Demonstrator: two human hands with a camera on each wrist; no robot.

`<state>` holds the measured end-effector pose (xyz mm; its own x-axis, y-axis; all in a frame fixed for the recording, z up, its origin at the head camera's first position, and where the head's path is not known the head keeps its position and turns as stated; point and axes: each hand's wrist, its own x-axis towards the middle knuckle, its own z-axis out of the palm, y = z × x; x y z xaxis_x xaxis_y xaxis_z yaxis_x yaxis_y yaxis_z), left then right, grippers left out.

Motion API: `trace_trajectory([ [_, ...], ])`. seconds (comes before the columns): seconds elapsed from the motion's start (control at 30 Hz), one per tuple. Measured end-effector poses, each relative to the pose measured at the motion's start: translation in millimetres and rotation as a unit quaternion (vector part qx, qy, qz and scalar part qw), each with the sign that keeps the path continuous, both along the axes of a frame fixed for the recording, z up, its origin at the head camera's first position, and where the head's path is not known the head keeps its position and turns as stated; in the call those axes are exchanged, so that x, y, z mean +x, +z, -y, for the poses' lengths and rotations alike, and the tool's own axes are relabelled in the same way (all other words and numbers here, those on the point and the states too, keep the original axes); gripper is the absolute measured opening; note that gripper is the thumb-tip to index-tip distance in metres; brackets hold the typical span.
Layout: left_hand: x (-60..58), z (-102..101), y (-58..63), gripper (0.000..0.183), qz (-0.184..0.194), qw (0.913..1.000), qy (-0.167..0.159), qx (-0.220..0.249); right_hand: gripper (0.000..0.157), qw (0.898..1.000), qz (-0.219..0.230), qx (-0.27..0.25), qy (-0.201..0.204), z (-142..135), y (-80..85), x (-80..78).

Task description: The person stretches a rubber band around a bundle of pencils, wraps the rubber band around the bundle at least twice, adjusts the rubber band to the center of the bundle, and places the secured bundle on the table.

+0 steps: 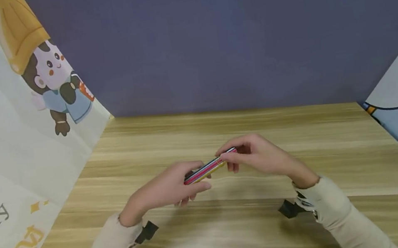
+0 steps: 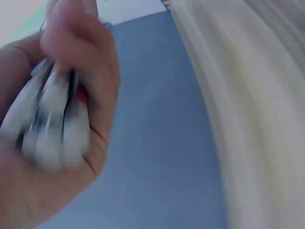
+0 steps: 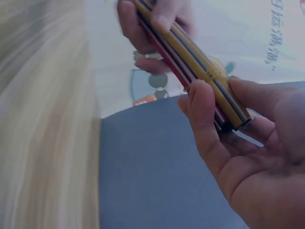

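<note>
Several striped pencils (image 1: pixel 205 170) lie side by side in one bundle between your two hands, raised above the table (image 1: pixel 236 232). In the head view they slant upward from your left hand (image 1: pixel 169 184) to your right hand (image 1: pixel 257 156). Your left hand is curled round one end; the left wrist view shows blurred pale ends (image 2: pixel 52 129) within its grip. Your right hand pinches the other part between thumb and fingers, close to the dark ends (image 3: pixel 233 125). The exact count is hard to tell.

Expect the bundle to be light and stiff, so it should need little strength from you. The barrels look smooth and could slide or roll on one another if you press on only one side. Your best hold is probably mid-length, thumb on one side and fingers opposite, keeping them all gathered. Treat them as mildly fragile: bending or a drop might crack them.
</note>
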<state>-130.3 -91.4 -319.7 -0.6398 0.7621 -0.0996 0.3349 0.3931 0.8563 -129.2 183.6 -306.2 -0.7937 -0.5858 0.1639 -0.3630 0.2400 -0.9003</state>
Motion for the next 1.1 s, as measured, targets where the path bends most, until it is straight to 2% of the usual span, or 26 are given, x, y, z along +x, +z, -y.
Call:
trace_trajectory([
  [0.07, -2.2, 14, -5.0, 0.021, 0.057, 0.9972, 0.000, 0.049, 0.020, 1.000, 0.000, -0.008, -0.017, -3, 3.6, -0.4],
  [0.13, -2.8, 26, -14.0, 0.027, 0.099, 0.9880, 0.016, 0.118, 0.021, 0.999, 0.003, -0.020, -0.037, -5, 5.8, 0.8],
  [0.17, -2.4, 30, -19.6, 0.030, 0.116, 0.9801, 0.028, 0.159, 0.022, 0.998, 0.006, -0.027, -0.047, -4, 5.6, 2.3],
  [0.23, 0.3, 35, -31.0, 0.036, 0.144, 0.9553, 0.056, 0.252, 0.024, 0.997, 0.010, -0.051, -0.058, -2, 1.8, 6.7],
  [0.3, 4.3, 32, -41.0, 0.042, 0.155, 0.9251, 0.083, 0.337, 0.025, 0.995, 0.016, -0.074, -0.065, 2, -6.0, 14.8],
  [0.4, 11.0, 20, -51.0, 0.050, 0.165, 0.8858, 0.122, 0.416, 0.025, 0.991, 0.026, -0.105, -0.083, 3, -22.1, 33.7],
  [0.47, 15.4, 10, -54.5, 0.053, 0.166, 0.8721, 0.146, 0.436, 0.024, 0.987, 0.034, -0.117, -0.102, 2, -31.7, 47.8],
  [0.53, 20.2, 2, -56.5, 0.056, 0.160, 0.8672, 0.163, 0.443, 0.025, 0.984, 0.035, -0.129, -0.121, 0, -39.4, 59.1],
  [0.6, 24.2, -5, -57.3, 0.057, 0.145, 0.8671, 0.172, 0.444, 0.025, 0.980, 0.031, -0.140, -0.135, -1, -44.5, 66.3],
  [0.8, 32.9, -12, -59.8, 0.055, 0.097, 0.8695, 0.192, 0.445, 0.026, 0.976, 0.011, -0.158, -0.147, 0, -51.7, 66.8],
  [1.1, 37.1, -11, -64.3, 0.050, 0.106, 0.8639, 0.207, 0.447, 0.027, 0.976, 0.005, -0.165, -0.140, 3, -56.2, 64.0],
])
